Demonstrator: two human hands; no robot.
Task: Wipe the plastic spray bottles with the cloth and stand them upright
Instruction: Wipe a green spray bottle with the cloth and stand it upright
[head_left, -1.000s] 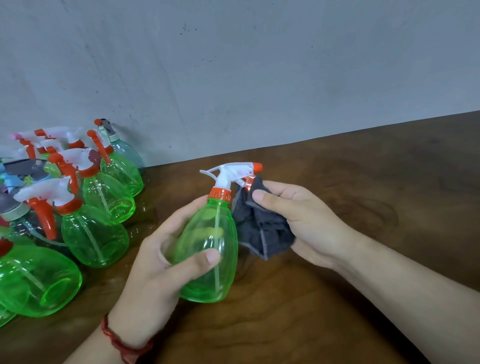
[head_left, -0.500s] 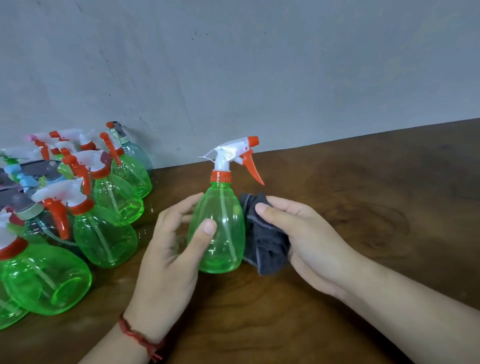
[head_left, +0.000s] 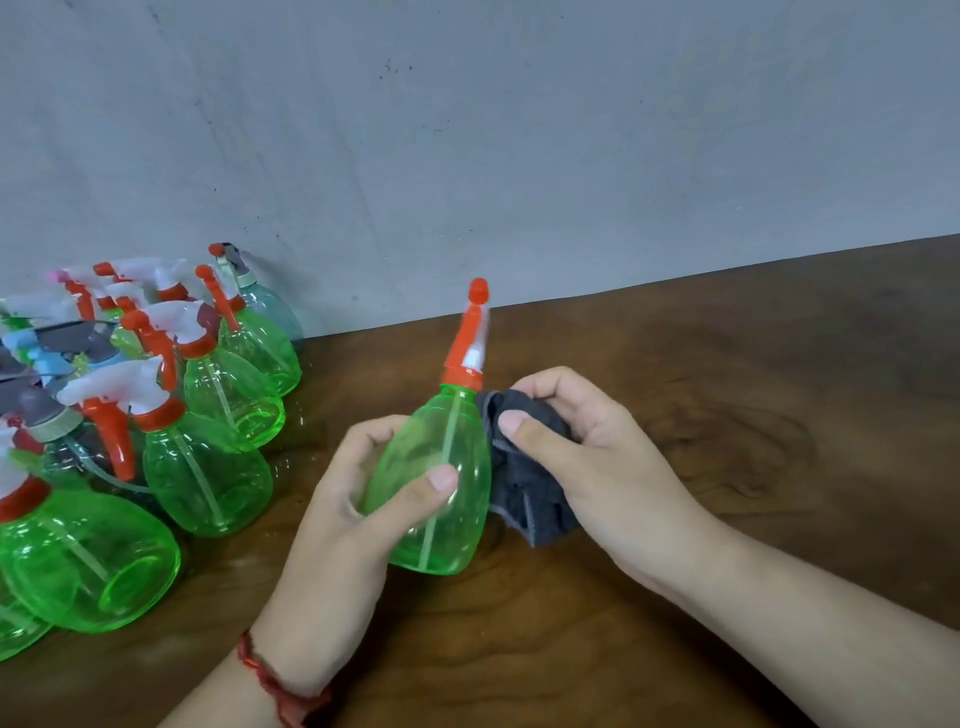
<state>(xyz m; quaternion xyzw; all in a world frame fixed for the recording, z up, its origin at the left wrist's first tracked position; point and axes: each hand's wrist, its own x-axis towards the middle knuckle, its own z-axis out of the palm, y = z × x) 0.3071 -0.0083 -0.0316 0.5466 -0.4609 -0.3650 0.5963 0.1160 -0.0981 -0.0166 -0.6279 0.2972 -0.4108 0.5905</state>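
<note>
At the middle of the wooden counter (head_left: 675, 649), we see the left hand (head_left: 343, 525) wrapped around a green spray bottle (head_left: 441, 467), fingers (head_left: 415, 499) closed on its clear body, thumb across the front. The bottle is tilted slightly, nozzle end pointing up and away toward the wall (head_left: 467, 130), its orange-and-white trigger head (head_left: 470, 338) blurred. The right hand (head_left: 592, 457) clutches a dark grey cloth (head_left: 524, 478), fingers closed on it, and presses it against the bottle's right side just below the neck.

We judge the wiping of this bottle to be under way, not finished; whether its base rests on the counter we cannot tell, so standing it up looks to be ahead.

Toward the counter's left edge, against the back wall, a cluster of other spray bottles (head_left: 208, 457) waits, mostly green, a few bluish or greyish. Several seem to stand upright; the nearest large one (head_left: 83, 556) appears to lie on its side. Which of them have been wiped we cannot say from here. Our reading: one bottle in hand, at least one more still to right.
</note>
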